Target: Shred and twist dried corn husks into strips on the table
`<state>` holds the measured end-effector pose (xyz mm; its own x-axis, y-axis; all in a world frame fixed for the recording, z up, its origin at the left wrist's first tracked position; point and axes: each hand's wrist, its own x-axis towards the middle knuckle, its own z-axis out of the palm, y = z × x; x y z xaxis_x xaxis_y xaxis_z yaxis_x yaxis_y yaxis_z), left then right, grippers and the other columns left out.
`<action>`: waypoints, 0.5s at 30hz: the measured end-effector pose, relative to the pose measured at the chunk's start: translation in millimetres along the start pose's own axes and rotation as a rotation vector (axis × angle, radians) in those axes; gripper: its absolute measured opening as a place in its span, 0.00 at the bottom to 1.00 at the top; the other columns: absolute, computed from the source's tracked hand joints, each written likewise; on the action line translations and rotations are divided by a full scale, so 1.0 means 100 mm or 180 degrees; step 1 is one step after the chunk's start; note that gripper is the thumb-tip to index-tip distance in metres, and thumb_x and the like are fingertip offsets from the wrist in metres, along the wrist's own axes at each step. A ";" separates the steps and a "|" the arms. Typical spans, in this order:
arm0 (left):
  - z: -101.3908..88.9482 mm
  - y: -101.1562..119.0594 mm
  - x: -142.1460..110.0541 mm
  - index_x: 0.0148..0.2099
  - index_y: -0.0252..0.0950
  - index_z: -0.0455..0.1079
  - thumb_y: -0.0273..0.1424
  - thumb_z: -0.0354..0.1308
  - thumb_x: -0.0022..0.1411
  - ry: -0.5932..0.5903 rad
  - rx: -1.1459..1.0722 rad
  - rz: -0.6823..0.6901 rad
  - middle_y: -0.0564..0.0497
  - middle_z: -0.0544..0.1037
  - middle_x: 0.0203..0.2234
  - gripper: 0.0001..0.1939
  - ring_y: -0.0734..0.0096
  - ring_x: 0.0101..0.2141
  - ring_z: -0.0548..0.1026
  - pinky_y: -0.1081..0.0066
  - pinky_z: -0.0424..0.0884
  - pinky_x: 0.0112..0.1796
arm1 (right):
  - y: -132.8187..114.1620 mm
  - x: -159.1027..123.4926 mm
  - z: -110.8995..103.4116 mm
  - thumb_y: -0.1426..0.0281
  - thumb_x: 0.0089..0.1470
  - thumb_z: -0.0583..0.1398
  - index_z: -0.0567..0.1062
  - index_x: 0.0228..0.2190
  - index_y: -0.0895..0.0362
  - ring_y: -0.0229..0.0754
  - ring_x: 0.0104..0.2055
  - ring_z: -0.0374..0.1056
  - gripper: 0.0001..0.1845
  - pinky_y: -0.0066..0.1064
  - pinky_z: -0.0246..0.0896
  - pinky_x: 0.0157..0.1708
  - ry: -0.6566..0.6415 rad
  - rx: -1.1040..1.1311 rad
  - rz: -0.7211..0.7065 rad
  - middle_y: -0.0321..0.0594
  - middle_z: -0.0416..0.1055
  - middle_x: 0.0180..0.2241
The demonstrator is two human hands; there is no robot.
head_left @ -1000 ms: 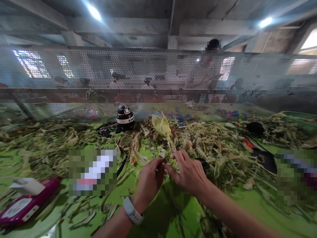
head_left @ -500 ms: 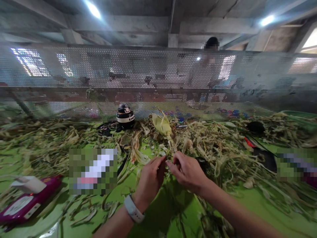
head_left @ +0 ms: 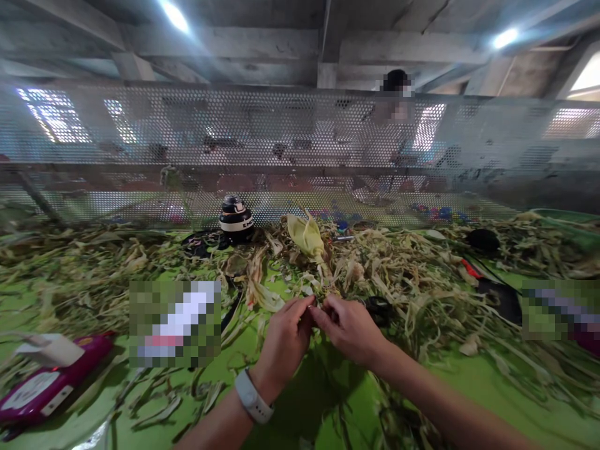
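My left hand (head_left: 287,334), with a pale watch (head_left: 253,397) on its wrist, has its fingers pinched together. My right hand (head_left: 347,325) is closed too, and its thumb and fingertips meet those of the left. What sits between the fingertips is small and hidden. Just beyond them a pale yellow, flower-shaped bundle of husk-like leaves (head_left: 305,236) lies with its narrow, stem-like end toward my hands. I cannot tell whether the fingers touch that end. Small pale scraps lie around it.
Dried, curled plant strips (head_left: 403,269) cover much of the green table (head_left: 319,400). A black-and-white rounded container (head_left: 237,220) stands behind. A purple power strip (head_left: 56,381) with a white plug lies at left. A perforated metal screen (head_left: 281,131) runs across the back, a person (head_left: 382,134) beyond it.
My right hand has shifted slightly left and down, its fingertips closing against the left hand's. The left hand and the yellow bundle stay nearly in place.
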<state>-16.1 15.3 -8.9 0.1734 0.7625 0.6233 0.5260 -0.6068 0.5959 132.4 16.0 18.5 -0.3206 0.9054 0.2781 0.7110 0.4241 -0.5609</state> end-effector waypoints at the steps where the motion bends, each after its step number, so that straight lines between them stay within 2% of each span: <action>1: 0.00 0.00 0.00 0.45 0.33 0.70 0.25 0.48 0.60 -0.0025 -0.0012 -0.0036 0.43 0.77 0.36 0.14 0.67 0.36 0.75 0.68 0.72 0.38 | 0.00 0.00 0.01 0.62 0.57 0.50 0.61 0.22 0.56 0.33 0.20 0.52 0.15 0.25 0.43 0.22 0.0001 0.0098 -0.0024 0.30 0.56 0.18; 8: 0.03 -0.05 -0.01 0.44 0.35 0.70 0.25 0.47 0.61 -0.0081 -0.0137 -0.0028 0.44 0.77 0.36 0.13 0.68 0.35 0.74 0.69 0.70 0.38 | -0.02 0.02 -0.04 0.69 0.55 0.50 0.56 0.19 0.56 0.31 0.20 0.48 0.14 0.23 0.44 0.20 -0.0198 0.0897 -0.0103 0.28 0.51 0.17; 12: 0.05 -0.05 0.01 0.39 0.34 0.71 0.27 0.47 0.61 -0.0065 -0.0245 -0.0087 0.46 0.76 0.31 0.11 0.70 0.30 0.73 0.73 0.68 0.34 | -0.03 0.00 -0.05 0.71 0.53 0.50 0.56 0.18 0.56 0.31 0.21 0.47 0.14 0.23 0.43 0.20 -0.0211 0.0992 -0.0194 0.28 0.50 0.17; 15: 0.05 -0.01 0.01 0.34 0.33 0.71 0.30 0.49 0.60 -0.0084 -0.0472 -0.0290 0.49 0.74 0.25 0.10 0.72 0.26 0.71 0.74 0.67 0.29 | -0.04 0.00 -0.04 0.69 0.54 0.51 0.57 0.18 0.56 0.31 0.20 0.49 0.15 0.23 0.44 0.20 -0.0191 0.1185 -0.0078 0.28 0.51 0.17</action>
<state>-12.6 17.8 -10.9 0.1535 0.8203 0.5510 0.4124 -0.5599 0.7187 132.3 13.8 24.3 -0.3788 0.8897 0.2551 0.4301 0.4132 -0.8027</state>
